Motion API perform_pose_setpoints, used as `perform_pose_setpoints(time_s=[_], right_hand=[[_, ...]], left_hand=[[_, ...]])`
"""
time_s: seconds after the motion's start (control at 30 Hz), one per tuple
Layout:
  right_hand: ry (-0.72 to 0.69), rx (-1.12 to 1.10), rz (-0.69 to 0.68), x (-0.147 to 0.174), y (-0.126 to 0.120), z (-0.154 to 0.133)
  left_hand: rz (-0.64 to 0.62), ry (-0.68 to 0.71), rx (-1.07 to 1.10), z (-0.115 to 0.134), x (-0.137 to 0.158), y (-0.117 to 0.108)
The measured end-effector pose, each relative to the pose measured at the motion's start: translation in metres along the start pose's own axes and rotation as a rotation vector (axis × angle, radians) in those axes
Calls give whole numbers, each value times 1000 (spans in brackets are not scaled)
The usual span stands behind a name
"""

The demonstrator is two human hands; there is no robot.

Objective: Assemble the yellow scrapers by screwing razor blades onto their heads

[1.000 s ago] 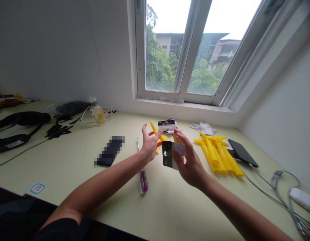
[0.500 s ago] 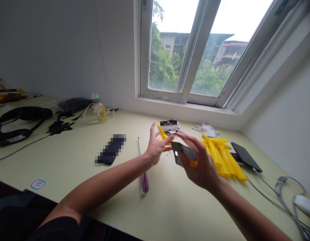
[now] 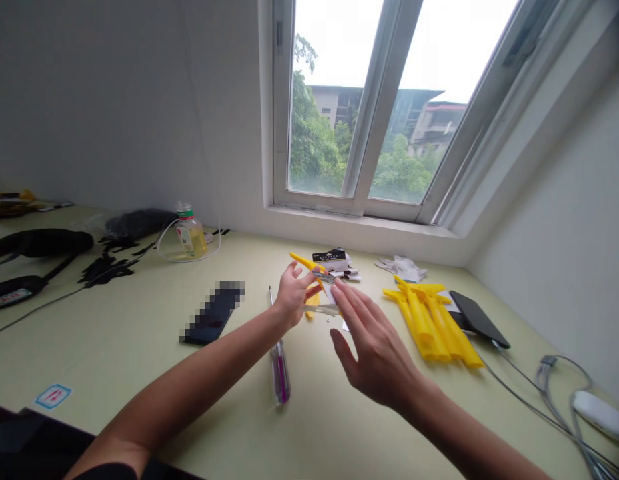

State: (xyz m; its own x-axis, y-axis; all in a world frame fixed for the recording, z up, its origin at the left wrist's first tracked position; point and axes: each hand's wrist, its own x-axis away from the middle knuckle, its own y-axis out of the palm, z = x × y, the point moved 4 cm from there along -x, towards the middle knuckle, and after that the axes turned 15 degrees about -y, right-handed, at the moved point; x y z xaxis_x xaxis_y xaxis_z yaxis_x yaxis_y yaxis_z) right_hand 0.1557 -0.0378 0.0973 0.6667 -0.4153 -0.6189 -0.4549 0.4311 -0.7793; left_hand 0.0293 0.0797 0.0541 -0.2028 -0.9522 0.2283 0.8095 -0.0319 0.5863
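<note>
1 screwdriver w/ a clear-and-purple handle [image 3: 281, 377] lies on the pale yellow-green tabletop [image 3: 329, 427], shaft pointing away. Just right of its tip, the L hand [image 3: 292, 293] curls its fingers round 1 yellow, pointed plastic piece [image 3: 303, 260]; thumb is beside 1 dark-and-white card [image 3: 324, 277], which sits btwn both hands, slanted, up & right of the screwdriver. A 2nd yellow patch shows under the L fingers; can't tell if same piece. R hand [image 3: 377, 343], right of the screwdriver, has fingers straight & side by side, thumb well off them, fingertips at the card; can't tell if they press it. 1 pale, translucent strip [image 3: 320, 309] lies below the card, btwn the hands. Beyond the screwdriver: 1 black-and-white printed packet [image 3: 329, 257]. Far right of it: 1 pile of yellow plastic tubes [image 3: 447, 330], min. 3, overlap hides exact no.; 1 flat black device [image 3: 479, 319] beside them; 1 crumpled white cloth item [image 3: 403, 267] behind. Left of the screwdriver: 1 black phone [image 3: 214, 317], partly pixelated; farther back, 1 clear bottle w/ yellow liquid [image 3: 192, 237].
</note>
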Motion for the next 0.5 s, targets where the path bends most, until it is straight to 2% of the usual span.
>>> perform_pose_setpoints(time_s=[0.13, 0.2, 0.27, 0.33, 0.4, 0.47, 0.5], right_hand=[[129, -145, -112, 5, 4, 11], [220, -280, -63, 8, 4, 22], [327, -366, 47, 9, 4, 36], [470, -423, 168, 13, 6, 53], [670, -577, 245, 18, 12, 69], [878, -847, 246, 24, 22, 76], [948, -999, 205, 25, 28, 75]], left_hand=[[-127, -35, -29, -1, 0, 5], [-139, -53, -22, -3, 0, 5], [-142, -66, -26, -3, 0, 5], [-135, -77, -29, -1, -1, 4], [-124, -71, -27, 3, -1, 4], [-124, -46, -27, 8, -2, 4], [-134, -33, -28, 10, -2, 4]])
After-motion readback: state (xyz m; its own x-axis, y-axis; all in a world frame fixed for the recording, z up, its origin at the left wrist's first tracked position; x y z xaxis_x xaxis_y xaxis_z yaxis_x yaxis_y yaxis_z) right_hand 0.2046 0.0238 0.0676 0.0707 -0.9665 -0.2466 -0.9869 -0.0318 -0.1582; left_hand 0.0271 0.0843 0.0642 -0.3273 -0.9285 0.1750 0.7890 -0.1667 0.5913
